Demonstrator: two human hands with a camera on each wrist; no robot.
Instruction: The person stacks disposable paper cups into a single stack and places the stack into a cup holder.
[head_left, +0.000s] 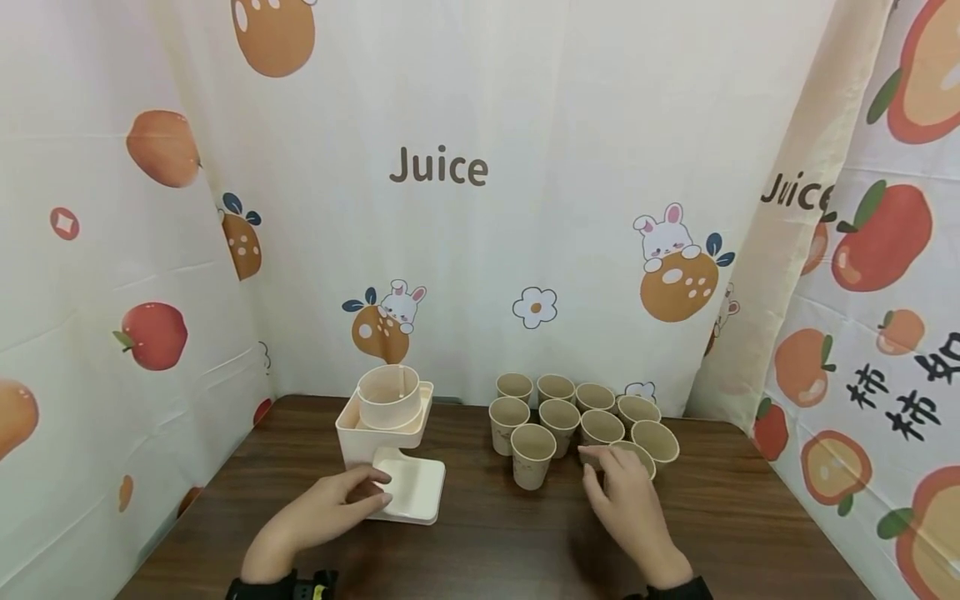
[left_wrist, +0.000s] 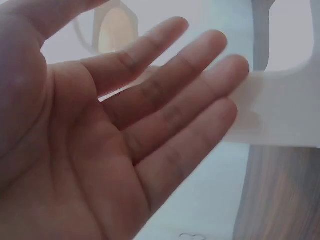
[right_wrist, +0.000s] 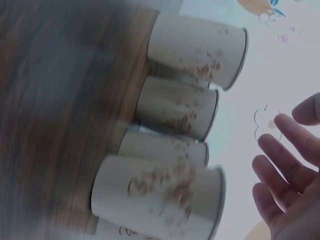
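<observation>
My left hand (head_left: 326, 512) is beside a cream-coloured stand (head_left: 362, 442), with its fingertips overlapping the edge of the flat square base (head_left: 420, 492). On the stand's raised tray sits a round cream-coloured cup-like container (head_left: 390, 400). The left wrist view shows the left fingers (left_wrist: 165, 95) extended in front of the stand, holding nothing. My right hand (head_left: 626, 504) hovers over the near right side of a group of tan paper cups (head_left: 533, 454). In the right wrist view, the right fingers (right_wrist: 285, 175) are loosely spread, apart from the upright printed cups (right_wrist: 160, 195).
The brown wooden table (head_left: 502, 542) carries the stand on the left and several cups bunched toward the back right. A white curtain (head_left: 480, 250) printed with fruit and rabbits rises behind the table and along both sides.
</observation>
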